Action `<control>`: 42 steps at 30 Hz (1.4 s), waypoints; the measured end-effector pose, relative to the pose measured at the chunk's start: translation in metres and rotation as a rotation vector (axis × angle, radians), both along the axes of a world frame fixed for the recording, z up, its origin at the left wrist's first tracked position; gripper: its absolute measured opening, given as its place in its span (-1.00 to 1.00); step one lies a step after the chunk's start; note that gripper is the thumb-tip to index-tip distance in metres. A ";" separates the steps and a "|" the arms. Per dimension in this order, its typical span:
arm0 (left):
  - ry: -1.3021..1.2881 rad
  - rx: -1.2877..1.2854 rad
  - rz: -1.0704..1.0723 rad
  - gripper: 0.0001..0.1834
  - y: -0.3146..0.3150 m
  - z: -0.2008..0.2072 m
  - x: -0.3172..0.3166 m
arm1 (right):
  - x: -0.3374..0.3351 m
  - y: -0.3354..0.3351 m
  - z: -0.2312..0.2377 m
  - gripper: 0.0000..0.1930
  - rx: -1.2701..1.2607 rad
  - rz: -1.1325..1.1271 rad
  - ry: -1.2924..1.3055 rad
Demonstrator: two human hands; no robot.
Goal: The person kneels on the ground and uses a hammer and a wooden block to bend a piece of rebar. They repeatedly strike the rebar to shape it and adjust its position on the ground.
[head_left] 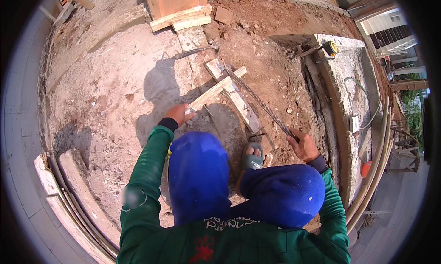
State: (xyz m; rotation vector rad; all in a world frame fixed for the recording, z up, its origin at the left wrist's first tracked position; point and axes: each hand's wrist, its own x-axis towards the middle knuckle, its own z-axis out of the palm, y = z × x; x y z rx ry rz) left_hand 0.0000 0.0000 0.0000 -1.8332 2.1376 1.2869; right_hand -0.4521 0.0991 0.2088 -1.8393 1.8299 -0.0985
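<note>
My left hand (pixel 181 114) grips the near end of a pale wooden strip (pixel 211 93). That strip crosses over a short, whitish-stained board (pixel 239 105) lying on the dirt. My right hand (pixel 304 146) is closed round the near end of a ribbed steel bar (pixel 262 104). The bar slants away to the far left, and its far tip lies by the crossing of the two wood pieces; whether it touches them I cannot tell. Beyond them a hammer (pixel 197 52) rests on the ground. My sandalled foot (pixel 252 155) is beside the board's near end.
A wooden box-like form (pixel 177 7) stands at the far side with loose planks (pixel 181 19) at its base. To the right, a concrete trough (pixel 370 75) carries a yellow-black tape measure (pixel 330 47) on its edge. Long poles (pixel 374 172) run along the right; timbers (pixel 69 209) lie at the left.
</note>
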 end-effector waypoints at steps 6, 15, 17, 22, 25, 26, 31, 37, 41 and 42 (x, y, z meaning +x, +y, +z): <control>0.057 -0.144 0.014 -0.23 0.006 -0.015 -0.006 | -0.027 0.015 0.022 -0.45 0.442 -0.261 -0.173; 0.121 0.030 -0.024 -0.11 -0.016 -0.029 -0.001 | -0.010 0.032 0.006 -0.44 0.207 -0.360 -0.156; 0.120 -0.003 0.029 -0.08 -0.029 -0.017 -0.027 | -0.021 0.041 -0.001 -0.48 0.129 -0.382 -0.135; 0.356 -0.386 0.433 -0.48 -0.109 -0.034 -0.072 | 0.007 0.027 0.017 -0.64 0.025 -0.327 0.002; 0.280 -0.562 0.648 -0.67 -0.163 -0.040 -0.103 | 0.009 0.030 0.014 -0.64 0.068 -0.362 -0.039; 0.245 -0.606 0.619 -0.69 -0.178 -0.042 -0.108 | 0.010 0.029 0.015 -0.63 0.073 -0.374 -0.061; 0.148 -0.787 0.370 -0.66 -0.236 -0.041 -0.132 | 0.001 0.031 0.017 -0.60 0.197 -0.397 -0.035; 0.128 -0.768 0.199 -0.69 -0.242 -0.045 -0.150 | -0.006 0.049 0.004 -0.67 0.259 -0.467 -0.134; 0.137 -0.769 0.216 -0.71 -0.242 -0.046 -0.146 | -0.015 0.038 -0.003 -0.68 0.209 -0.439 -0.101; 0.121 -0.759 0.218 -0.71 -0.244 -0.049 -0.145 | -0.017 0.039 -0.009 -0.71 0.168 -0.434 -0.073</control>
